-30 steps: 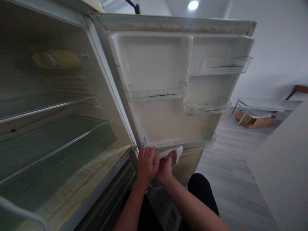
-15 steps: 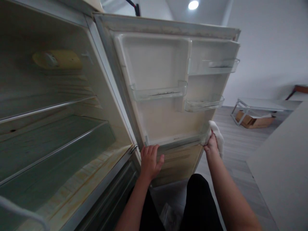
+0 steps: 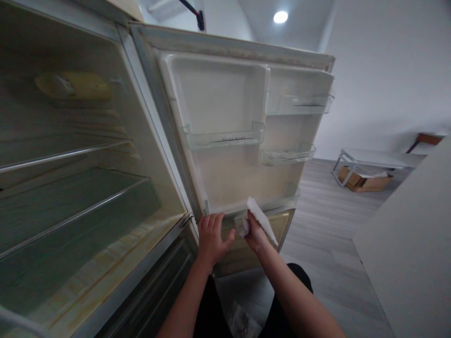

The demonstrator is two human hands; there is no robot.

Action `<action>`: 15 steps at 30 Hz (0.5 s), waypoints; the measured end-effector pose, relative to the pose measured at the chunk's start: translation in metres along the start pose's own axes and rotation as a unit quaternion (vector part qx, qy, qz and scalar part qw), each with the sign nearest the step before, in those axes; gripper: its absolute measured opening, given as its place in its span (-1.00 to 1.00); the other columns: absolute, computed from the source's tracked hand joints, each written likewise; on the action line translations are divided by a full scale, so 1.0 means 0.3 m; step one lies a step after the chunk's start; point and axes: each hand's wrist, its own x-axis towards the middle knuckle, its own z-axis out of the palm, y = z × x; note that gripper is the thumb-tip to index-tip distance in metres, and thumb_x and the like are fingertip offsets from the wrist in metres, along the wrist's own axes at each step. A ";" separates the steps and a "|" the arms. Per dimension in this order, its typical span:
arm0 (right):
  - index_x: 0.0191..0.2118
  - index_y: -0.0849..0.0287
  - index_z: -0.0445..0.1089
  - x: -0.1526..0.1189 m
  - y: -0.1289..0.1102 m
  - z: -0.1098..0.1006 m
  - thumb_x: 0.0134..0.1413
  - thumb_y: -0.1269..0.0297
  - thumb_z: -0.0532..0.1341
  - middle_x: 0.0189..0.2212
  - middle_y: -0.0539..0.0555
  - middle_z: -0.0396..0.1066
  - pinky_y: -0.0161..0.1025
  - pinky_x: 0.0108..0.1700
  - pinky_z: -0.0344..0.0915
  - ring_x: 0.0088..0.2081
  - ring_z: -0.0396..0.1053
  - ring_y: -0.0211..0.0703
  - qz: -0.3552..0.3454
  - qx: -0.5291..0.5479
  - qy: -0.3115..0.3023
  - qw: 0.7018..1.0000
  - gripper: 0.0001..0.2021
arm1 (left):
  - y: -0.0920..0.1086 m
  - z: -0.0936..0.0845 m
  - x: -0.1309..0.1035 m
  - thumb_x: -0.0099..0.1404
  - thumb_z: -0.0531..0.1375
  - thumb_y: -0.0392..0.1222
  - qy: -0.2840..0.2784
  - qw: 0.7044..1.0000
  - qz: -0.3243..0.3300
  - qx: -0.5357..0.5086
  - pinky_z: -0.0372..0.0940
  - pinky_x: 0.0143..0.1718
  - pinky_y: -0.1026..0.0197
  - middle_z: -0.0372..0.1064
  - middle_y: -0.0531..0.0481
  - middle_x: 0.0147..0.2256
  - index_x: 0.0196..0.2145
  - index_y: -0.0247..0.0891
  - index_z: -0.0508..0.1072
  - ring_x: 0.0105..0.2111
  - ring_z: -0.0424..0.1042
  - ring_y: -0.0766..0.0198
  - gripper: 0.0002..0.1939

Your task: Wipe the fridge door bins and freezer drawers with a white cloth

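Observation:
The refrigerator door [image 3: 214,98] stands wide open, with clear shelves on its inner side. My left hand [image 3: 213,237] rests with its fingers over the front edge of the bottom door shelf [image 3: 282,203], near the hinge side, thumb held apart. Close to its right, my right hand [image 3: 256,232] is closed on a white cloth [image 3: 262,218], pressed at the front of that same shelf. Part of the cloth hangs out on both sides of the fist.
At left is the refrigerator's interior with stained walls and glass shelves [image 3: 70,206]. A lower door [image 3: 155,286] lies beneath it. My knees are under the door. A low white table [image 3: 373,157] with a cardboard box [image 3: 366,180] stands at the right by the wall.
My right hand has moved left with the cloth, from the far right end of the bottom shelf to beside my left hand. My left hand stays at the same spot on the shelf.

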 end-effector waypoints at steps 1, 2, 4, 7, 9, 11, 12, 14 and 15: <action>-0.19 0.13 0.49 -0.017 0.047 0.026 -0.16 0.05 0.44 -0.26 0.04 0.58 -0.25 -0.14 0.48 -0.20 0.53 -0.12 0.058 0.004 -0.038 0.998 -0.60 | -0.002 -0.001 0.001 0.33 0.14 0.03 -0.001 1.000 0.003 0.002 0.04 0.25 -0.21 0.42 -0.19 -0.07 0.04 -0.27 0.34 0.01 0.34 -0.08 -0.57; -0.22 0.15 0.50 -0.030 0.090 0.050 -0.15 0.07 0.44 -0.30 0.03 0.57 -0.21 -0.11 0.48 -0.18 0.53 -0.09 0.102 0.008 -0.078 0.992 -0.64 | -0.004 -0.002 0.002 0.33 0.13 0.04 -0.003 1.000 0.006 0.005 0.05 0.25 -0.21 0.42 -0.19 -0.09 0.02 -0.27 0.35 0.00 0.34 -0.08 -0.59; -0.26 0.16 0.51 -0.044 0.159 0.086 -0.06 0.15 0.37 -0.37 -0.01 0.56 -0.14 -0.03 0.46 -0.10 0.52 -0.06 0.147 0.011 -0.147 0.978 -0.76 | -0.009 -0.006 0.004 0.34 0.12 0.06 -0.010 1.000 0.011 0.013 0.08 0.23 -0.22 0.42 -0.19 -0.15 -0.09 -0.25 0.38 -0.03 0.35 -0.08 -0.65; -0.28 0.15 0.52 -0.041 0.205 0.091 -0.03 0.23 0.33 -0.38 -0.05 0.56 -0.12 0.03 0.43 -0.04 0.49 -0.08 0.106 0.016 -0.167 0.980 -0.83 | -0.015 -0.018 0.003 0.36 0.09 0.07 -0.020 1.000 0.017 0.016 0.12 0.21 -0.21 0.41 -0.19 -0.19 -0.15 -0.23 0.39 -0.04 0.35 -0.08 -0.68; -0.31 0.16 0.50 -0.028 0.194 0.058 -0.13 0.20 0.39 -0.35 -0.04 0.57 -0.19 0.01 0.43 -0.11 0.50 -0.12 0.027 0.020 -0.104 0.994 -0.78 | -0.015 -0.030 -0.002 0.38 0.09 0.06 -0.028 0.999 0.019 0.002 0.11 0.22 -0.21 0.42 -0.19 -0.10 -0.03 -0.25 0.37 0.01 0.34 -0.07 -0.63; -0.34 0.16 0.48 -0.006 0.152 0.005 -0.21 0.15 0.43 -0.32 -0.04 0.58 -0.26 -0.03 0.43 -0.20 0.50 -0.20 -0.064 0.017 -0.013 0.998 -0.72 | -0.015 -0.044 -0.008 0.38 0.10 0.06 -0.036 0.999 0.017 -0.013 0.09 0.25 -0.20 0.41 -0.19 -0.01 0.08 -0.26 0.33 0.05 0.33 -0.05 -0.56; -0.33 0.16 0.47 0.008 0.121 -0.027 -0.23 0.14 0.43 -0.32 -0.05 0.57 -0.30 -0.04 0.43 -0.21 0.49 -0.23 -0.110 0.012 0.026 0.993 -0.70 | -0.017 -0.051 -0.010 0.37 0.11 0.08 -0.041 0.999 0.017 -0.017 0.07 0.26 -0.20 0.41 -0.18 0.01 0.10 -0.26 0.32 0.06 0.33 -0.04 -0.53; -0.29 0.15 0.47 0.040 0.040 -0.096 -0.21 0.13 0.42 -0.31 -0.05 0.56 -0.35 -0.05 0.42 -0.20 0.48 -0.27 -0.183 -0.004 0.076 0.980 -0.68 | -0.025 -0.067 -0.014 0.36 0.14 0.10 -0.055 0.998 0.022 -0.018 0.05 0.28 -0.20 0.41 -0.18 0.02 0.13 -0.27 0.31 0.07 0.32 -0.03 -0.49; -0.29 0.14 0.46 0.056 -0.010 -0.133 -0.19 0.12 0.42 -0.34 -0.05 0.55 -0.35 -0.07 0.43 -0.20 0.49 -0.27 -0.210 -0.012 0.092 0.973 -0.68 | -0.030 -0.075 -0.015 0.36 0.15 0.10 -0.064 0.997 0.027 -0.017 0.05 0.28 -0.19 0.40 -0.18 0.02 0.13 -0.27 0.31 0.07 0.32 -0.02 -0.48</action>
